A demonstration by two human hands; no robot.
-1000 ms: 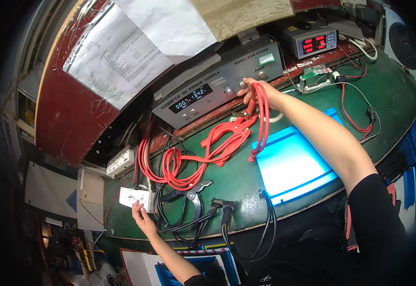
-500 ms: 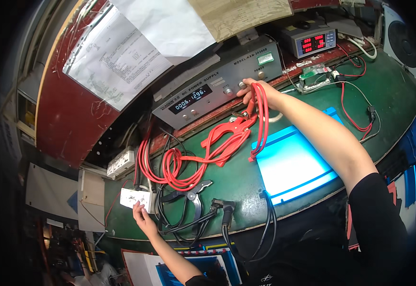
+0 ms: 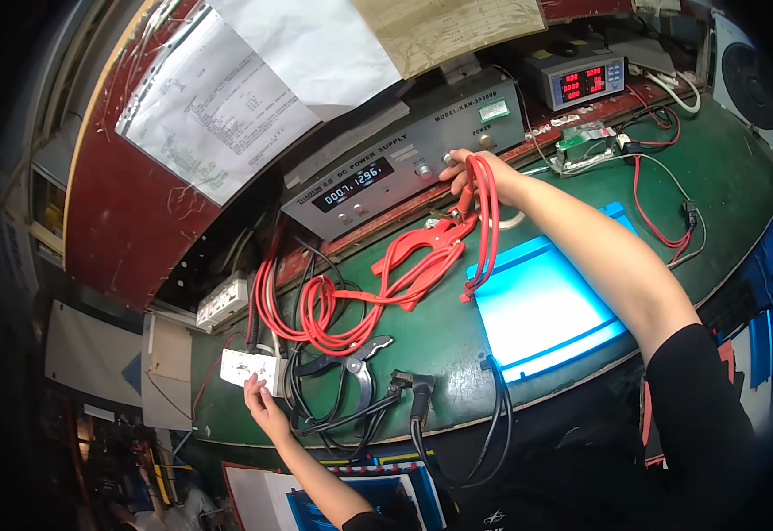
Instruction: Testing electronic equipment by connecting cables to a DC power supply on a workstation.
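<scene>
My right hand (image 3: 479, 177) reaches to the front of the grey power supply (image 3: 386, 173), its thumb and fingers closed at a small knob (image 3: 448, 160). Loops of thick red cable (image 3: 493, 217) hang at this hand, over or between its fingers; I cannot tell which. Red clamps (image 3: 417, 248) and coiled red cable lie below the power supply. My left hand (image 3: 265, 409) has its fingers stretched out at the front edge of a white box (image 3: 247, 365), touching or nearly touching it. Beside it lie black cables and a black-handled clamp (image 3: 360, 367).
On the green bench (image 3: 440, 354) are a bright blue panel (image 3: 546, 305), a black angled connector (image 3: 420, 394) and a small green circuit board (image 3: 584, 137). A meter with red digits (image 3: 581, 80) stands at the back right. A white socket strip (image 3: 223, 303) sits at left.
The lit reading on the power supply has changed slightly. Both hands stay in nearly the same place, and the view has shifted very little.
</scene>
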